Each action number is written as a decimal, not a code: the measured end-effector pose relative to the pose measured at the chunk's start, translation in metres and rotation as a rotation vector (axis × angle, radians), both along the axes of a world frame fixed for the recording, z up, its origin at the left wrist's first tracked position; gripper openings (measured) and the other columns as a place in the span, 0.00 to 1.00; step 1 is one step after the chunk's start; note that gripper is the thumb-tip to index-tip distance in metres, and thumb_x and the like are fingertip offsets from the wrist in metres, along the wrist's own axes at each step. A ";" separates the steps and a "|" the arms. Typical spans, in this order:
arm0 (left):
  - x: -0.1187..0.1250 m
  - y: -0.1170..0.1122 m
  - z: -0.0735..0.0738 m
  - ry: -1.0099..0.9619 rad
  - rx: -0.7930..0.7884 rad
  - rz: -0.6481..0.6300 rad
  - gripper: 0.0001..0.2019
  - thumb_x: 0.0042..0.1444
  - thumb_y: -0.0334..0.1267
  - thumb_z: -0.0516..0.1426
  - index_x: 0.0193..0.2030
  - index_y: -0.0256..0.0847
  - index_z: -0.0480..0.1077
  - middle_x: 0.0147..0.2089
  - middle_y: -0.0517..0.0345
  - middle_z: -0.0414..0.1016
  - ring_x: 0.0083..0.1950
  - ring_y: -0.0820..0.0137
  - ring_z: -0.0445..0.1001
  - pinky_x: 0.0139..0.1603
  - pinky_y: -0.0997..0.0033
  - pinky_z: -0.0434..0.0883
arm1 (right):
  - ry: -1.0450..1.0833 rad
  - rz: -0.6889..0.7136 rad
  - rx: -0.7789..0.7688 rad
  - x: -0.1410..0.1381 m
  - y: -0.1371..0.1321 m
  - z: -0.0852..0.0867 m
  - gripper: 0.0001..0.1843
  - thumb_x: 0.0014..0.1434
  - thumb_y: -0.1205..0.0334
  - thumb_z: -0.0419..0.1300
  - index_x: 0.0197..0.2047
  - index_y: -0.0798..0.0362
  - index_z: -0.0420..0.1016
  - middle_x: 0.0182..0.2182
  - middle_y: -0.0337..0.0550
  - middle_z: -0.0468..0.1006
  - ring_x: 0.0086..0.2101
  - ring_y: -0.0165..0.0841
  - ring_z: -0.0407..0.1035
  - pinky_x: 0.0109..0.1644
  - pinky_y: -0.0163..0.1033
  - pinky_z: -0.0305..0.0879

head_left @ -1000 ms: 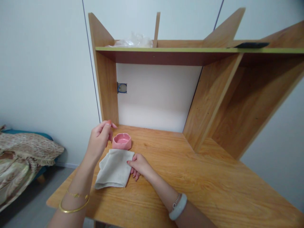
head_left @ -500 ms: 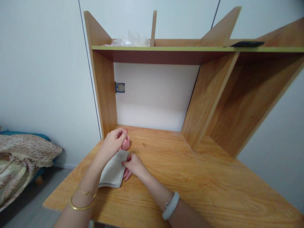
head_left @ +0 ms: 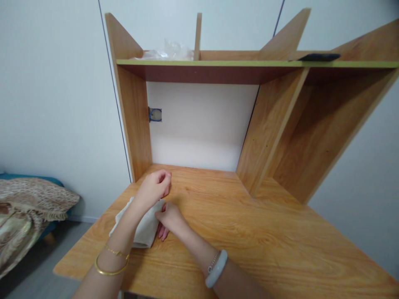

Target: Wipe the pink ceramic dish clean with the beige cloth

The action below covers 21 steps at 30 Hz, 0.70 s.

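Note:
A pale, folded cloth (head_left: 147, 228) lies on the left part of the wooden desk, partly covered by my left forearm. One flap of it shows on the forearm's far side. My right hand (head_left: 170, 218) pinches the cloth's right edge between thumb and index finger, its other fingers curled down on the desk. Just beyond the cloth, my left hand (head_left: 157, 183) is closed, fingertips pressed together; what it holds, if anything, is hidden. A small pink object (head_left: 167, 191) sits right behind the left hand, mostly covered by it.
The wooden desk (head_left: 237, 245) runs off to the right. An upright divider (head_left: 268, 137) and side panel (head_left: 132, 124) carry a shelf with a clear plastic bag (head_left: 171, 50) and a dark flat object (head_left: 321, 57). A bed with a patterned blanket (head_left: 34, 199) stands left.
A flap of cloth now shows left of my left forearm. My left hand has come over the pink object, hiding most of it. My right hand keeps its pinch on the edge.

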<state>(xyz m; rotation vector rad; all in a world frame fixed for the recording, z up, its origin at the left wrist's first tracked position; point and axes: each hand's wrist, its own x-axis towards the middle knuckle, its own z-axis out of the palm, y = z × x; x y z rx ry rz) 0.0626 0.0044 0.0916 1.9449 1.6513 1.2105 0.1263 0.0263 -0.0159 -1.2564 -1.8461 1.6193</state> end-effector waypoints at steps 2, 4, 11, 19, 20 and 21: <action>0.006 0.001 -0.001 0.086 -0.006 0.020 0.17 0.53 0.46 0.44 0.22 0.39 0.63 0.15 0.64 0.62 0.17 0.75 0.62 0.20 0.77 0.56 | -0.086 -0.015 0.033 0.004 0.001 0.001 0.13 0.56 0.68 0.44 0.26 0.60 0.67 0.03 0.33 0.57 0.07 0.31 0.59 0.10 0.36 0.61; 0.014 0.002 -0.003 0.191 -0.019 0.043 0.18 0.54 0.45 0.43 0.21 0.39 0.63 0.16 0.62 0.65 0.19 0.74 0.64 0.21 0.76 0.57 | -0.151 -0.062 0.105 0.015 0.003 0.001 0.12 0.57 0.65 0.44 0.31 0.61 0.66 0.05 0.31 0.58 0.08 0.30 0.58 0.11 0.34 0.60; 0.052 -0.001 -0.028 0.564 -0.119 0.012 0.15 0.55 0.39 0.43 0.30 0.39 0.69 0.28 0.52 0.74 0.31 0.66 0.72 0.29 0.71 0.61 | -0.201 -0.270 0.462 0.117 0.027 0.009 0.07 0.51 0.71 0.50 0.34 0.54 0.66 0.24 0.39 0.71 0.27 0.28 0.66 0.34 0.33 0.62; 0.094 -0.008 -0.055 0.751 -0.234 -0.190 0.18 0.54 0.38 0.43 0.37 0.35 0.71 0.36 0.41 0.75 0.38 0.57 0.73 0.35 0.62 0.67 | -0.138 -0.346 0.505 0.204 0.045 0.004 0.09 0.53 0.59 0.46 0.36 0.53 0.61 0.18 0.31 0.62 0.19 0.26 0.60 0.24 0.31 0.58; 0.096 -0.006 -0.056 0.760 -0.245 -0.203 0.18 0.54 0.38 0.43 0.37 0.35 0.72 0.36 0.41 0.75 0.38 0.57 0.73 0.35 0.62 0.67 | -0.135 -0.347 0.491 0.209 0.046 0.003 0.10 0.54 0.56 0.45 0.34 0.53 0.60 0.17 0.30 0.61 0.17 0.26 0.59 0.22 0.31 0.57; 0.097 -0.004 -0.058 0.767 -0.253 -0.212 0.18 0.54 0.39 0.43 0.37 0.34 0.72 0.36 0.41 0.75 0.38 0.56 0.73 0.35 0.62 0.68 | -0.135 -0.346 0.479 0.213 0.046 0.001 0.11 0.54 0.54 0.44 0.31 0.52 0.60 0.16 0.30 0.61 0.16 0.25 0.58 0.20 0.30 0.56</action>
